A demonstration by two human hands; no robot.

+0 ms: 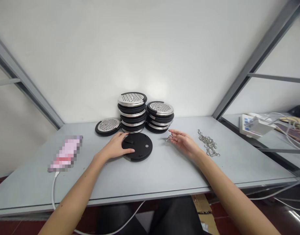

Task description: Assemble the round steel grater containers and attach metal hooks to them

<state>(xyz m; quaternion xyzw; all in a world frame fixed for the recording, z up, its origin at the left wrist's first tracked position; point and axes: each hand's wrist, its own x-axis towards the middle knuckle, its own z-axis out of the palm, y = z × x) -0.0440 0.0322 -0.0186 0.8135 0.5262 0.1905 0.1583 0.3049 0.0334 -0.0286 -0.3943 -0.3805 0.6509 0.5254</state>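
A black disc (142, 150) with a small pale round spot lies flat on the table in front of me. My left hand (117, 146) grips its left edge, with the thumb on top and the fingers at the far side. To the right of the disc, just above the table, my right hand (183, 142) pinches a small shiny metal clip (169, 137) between thumb and fingertips. A loose pile of similar small metal pieces (208, 143) lies further right. Their exact kind is too small to make out.
Behind the disc stand a taller stack (132, 112) and a shorter stack (161, 117) of round black pieces with perforated metal plates. A single one (107, 126) lies left of them. A phone (66, 153) on a white cable (53, 191) is at the left. A power strip (250, 125) sits beyond the right frame.
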